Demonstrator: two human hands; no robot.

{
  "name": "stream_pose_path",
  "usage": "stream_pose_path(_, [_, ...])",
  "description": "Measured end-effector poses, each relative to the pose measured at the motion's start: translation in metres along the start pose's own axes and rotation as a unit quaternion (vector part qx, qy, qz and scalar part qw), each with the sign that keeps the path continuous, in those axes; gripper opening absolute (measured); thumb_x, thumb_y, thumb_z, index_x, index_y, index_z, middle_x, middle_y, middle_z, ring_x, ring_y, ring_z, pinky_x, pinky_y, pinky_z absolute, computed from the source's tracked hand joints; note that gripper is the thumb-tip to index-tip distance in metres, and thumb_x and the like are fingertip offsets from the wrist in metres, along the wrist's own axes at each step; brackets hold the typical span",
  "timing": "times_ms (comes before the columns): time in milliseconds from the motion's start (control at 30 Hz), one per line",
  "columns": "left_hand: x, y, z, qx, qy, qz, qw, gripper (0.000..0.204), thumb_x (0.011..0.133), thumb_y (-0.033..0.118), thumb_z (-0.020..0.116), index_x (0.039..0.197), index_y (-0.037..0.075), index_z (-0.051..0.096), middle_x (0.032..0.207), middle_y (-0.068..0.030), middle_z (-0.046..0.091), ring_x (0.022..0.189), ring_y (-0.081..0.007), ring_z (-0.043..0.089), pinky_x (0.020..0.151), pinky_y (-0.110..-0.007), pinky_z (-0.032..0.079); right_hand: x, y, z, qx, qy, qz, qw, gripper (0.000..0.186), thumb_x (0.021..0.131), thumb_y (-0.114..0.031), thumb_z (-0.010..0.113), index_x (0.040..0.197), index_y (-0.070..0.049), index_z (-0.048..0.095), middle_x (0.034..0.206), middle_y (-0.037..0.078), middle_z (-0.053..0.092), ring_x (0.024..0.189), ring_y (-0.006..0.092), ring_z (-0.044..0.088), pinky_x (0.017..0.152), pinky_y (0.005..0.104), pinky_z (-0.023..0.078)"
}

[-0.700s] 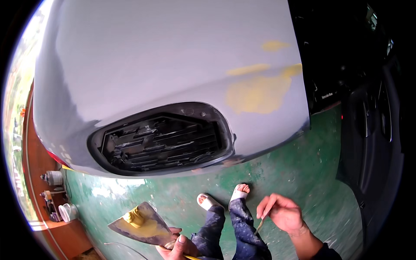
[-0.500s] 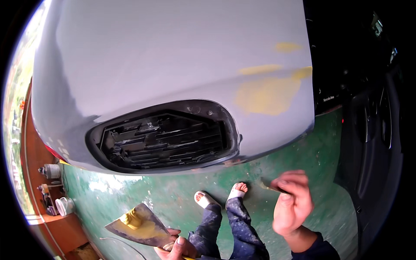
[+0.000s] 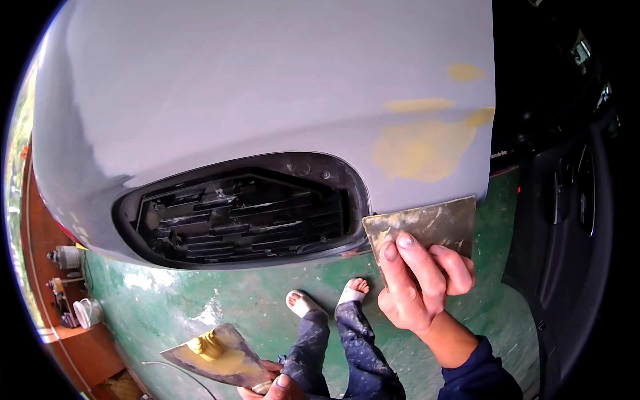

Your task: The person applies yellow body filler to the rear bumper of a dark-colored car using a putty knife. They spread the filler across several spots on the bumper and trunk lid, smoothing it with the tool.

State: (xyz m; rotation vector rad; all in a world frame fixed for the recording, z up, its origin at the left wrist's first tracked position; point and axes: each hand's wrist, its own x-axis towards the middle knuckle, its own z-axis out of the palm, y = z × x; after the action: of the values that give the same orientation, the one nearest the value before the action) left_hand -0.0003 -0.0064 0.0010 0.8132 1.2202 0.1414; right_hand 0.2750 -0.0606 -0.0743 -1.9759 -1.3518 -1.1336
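The right hand (image 3: 421, 283) grips a spreader plate (image 3: 435, 225), a rectangular, stained metal sheet. The fingertips press flat against its near face; the thumb is hidden. The plate is held raised, with its upper edge in front of the lower right border of the body panel (image 3: 233, 80). Contact between plate and panel cannot be determined.

The left hand (image 3: 275, 387) is closed around the handle of a putty knife (image 3: 244, 351), positioned low and left of the legs. The blade points up and to the left, and carries a mound of yellow filler (image 3: 207, 345) plus a thin smear.

The panel is grey. Yellow patches (image 3: 427, 153) lie on its right portion, above the spreader plate. Left of the plate, a black slatted insert (image 3: 247, 213) sits in a rounded recess.

Below the panel is a green floor (image 3: 167, 300), where the person stands in white sandals (image 3: 305, 305) and spotted dark trousers (image 3: 363, 353). A dark door (image 3: 557, 220) is at the far right. At the far left, a white bucket (image 3: 88, 312) stands beside a reddish-brown surface (image 3: 97, 350).
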Motion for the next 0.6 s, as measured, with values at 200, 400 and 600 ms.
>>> stream_pose_path(200, [-0.003, 0.006, 0.005, -0.002, -0.019, -0.046, 0.999, 0.041, 0.101, 0.031, 0.057, 0.069, 0.01, 0.044, 0.06, -0.0031, 0.044, 0.051, -0.0157, 0.041, 0.051, -0.032, 0.037, 0.001, -0.005, 0.002, -0.006, -0.02, 0.014, 1.0, 0.018, 0.084, -0.008, 0.068, 0.1, -0.008, 0.077, 0.113, 0.005, 0.07, 0.101, 0.025, 0.05, 0.08, 0.0337, 0.038])
stream_pose_path(400, [-0.004, 0.005, 0.007, -0.001, -0.024, -0.055, 0.998, 0.038, 0.101, 0.031, 0.058, 0.071, 0.01, 0.046, 0.062, -0.0031, 0.046, 0.052, -0.0151, 0.042, 0.052, -0.032, 0.037, -0.001, -0.006, -0.009, 0.014, -0.031, 0.019, 0.999, 0.019, 0.084, -0.008, 0.068, 0.1, -0.007, 0.076, 0.114, 0.005, 0.069, 0.101, 0.0246, 0.051, 0.081, 0.0341, 0.039])
stream_pose_path(600, [-0.005, 0.004, 0.008, 0.009, -0.033, -0.056, 0.998, 0.037, 0.101, 0.03, 0.058, 0.072, 0.009, 0.047, 0.062, -0.0036, 0.047, 0.052, -0.0151, 0.043, 0.051, -0.032, 0.038, 0.005, -0.005, -0.001, 0.004, -0.029, 0.028, 0.999, 0.019, 0.083, -0.006, 0.069, 0.101, -0.007, 0.076, 0.115, 0.005, 0.069, 0.102, 0.0243, 0.05, 0.083, 0.0337, 0.039])
